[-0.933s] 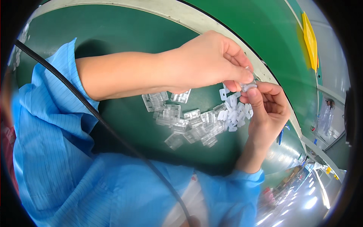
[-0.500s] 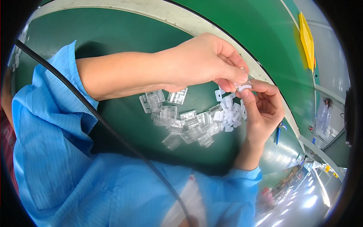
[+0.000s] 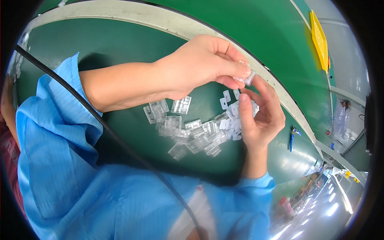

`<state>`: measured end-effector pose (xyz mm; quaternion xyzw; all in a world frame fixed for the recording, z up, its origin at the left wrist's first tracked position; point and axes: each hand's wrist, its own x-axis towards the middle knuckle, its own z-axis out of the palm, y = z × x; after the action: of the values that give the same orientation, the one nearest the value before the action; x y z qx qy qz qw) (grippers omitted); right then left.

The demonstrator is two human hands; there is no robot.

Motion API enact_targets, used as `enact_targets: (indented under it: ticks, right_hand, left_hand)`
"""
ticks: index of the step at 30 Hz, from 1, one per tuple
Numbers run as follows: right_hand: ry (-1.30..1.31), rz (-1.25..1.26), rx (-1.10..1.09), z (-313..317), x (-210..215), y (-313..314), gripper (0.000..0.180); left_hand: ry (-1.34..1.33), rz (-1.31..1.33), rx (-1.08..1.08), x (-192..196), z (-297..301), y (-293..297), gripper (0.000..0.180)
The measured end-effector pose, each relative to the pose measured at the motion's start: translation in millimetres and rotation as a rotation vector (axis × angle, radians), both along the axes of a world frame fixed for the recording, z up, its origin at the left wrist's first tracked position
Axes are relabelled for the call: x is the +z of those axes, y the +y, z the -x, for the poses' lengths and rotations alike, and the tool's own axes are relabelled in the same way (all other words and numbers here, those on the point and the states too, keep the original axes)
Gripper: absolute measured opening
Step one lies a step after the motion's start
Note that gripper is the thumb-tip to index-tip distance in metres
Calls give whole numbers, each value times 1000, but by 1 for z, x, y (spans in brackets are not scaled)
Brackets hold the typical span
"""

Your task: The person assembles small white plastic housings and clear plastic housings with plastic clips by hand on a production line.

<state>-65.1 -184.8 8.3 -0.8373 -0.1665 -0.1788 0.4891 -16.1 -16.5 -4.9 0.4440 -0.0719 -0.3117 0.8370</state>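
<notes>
My left hand pinches a small clear plastic part between thumb and fingers, above the far side of the work surface. Beside it, my right hand has its thumb and index finger apart with nothing visible between them. The right index fingertip is close to the clear part; whether they touch I cannot tell. Beneath the hands lies a pile of small white plastic tabs, partly hidden by the right hand. Several clear plastic housings lie loosely heaped to the left of the tabs.
The green work surface has a pale raised rim, with a green area beyond. Blue-handled pliers lie to the right. A yellow tray is at the far right. A black cable crosses in front of my left sleeve.
My right thumb and index finger have let go of the clear part and spread apart. The part stays in my left hand. Both hands appear slightly further left in view.
</notes>
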Motion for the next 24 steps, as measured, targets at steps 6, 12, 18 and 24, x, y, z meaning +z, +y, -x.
enact_targets:
  ticks: [6, 12, 18, 24]
  right_hand:
    - [-60, 257, 97, -8, 9, -21, 30]
    - [-93, 195, 93, -11, 2, -15, 25]
    - [231, -394, 162, -10, -8, -15, 30]
    - [412, -643, 235, -8, -8, -16, 31]
  left_hand:
    - [12, -48, -84, 2, 4, -1, 19]
    - [-66, -131, -53, 2, 7, 2, 18]
    - [-38, -90, -1, 7, 4, -2, 18]
    - [-93, -73, 16, 4, 7, 0, 14]
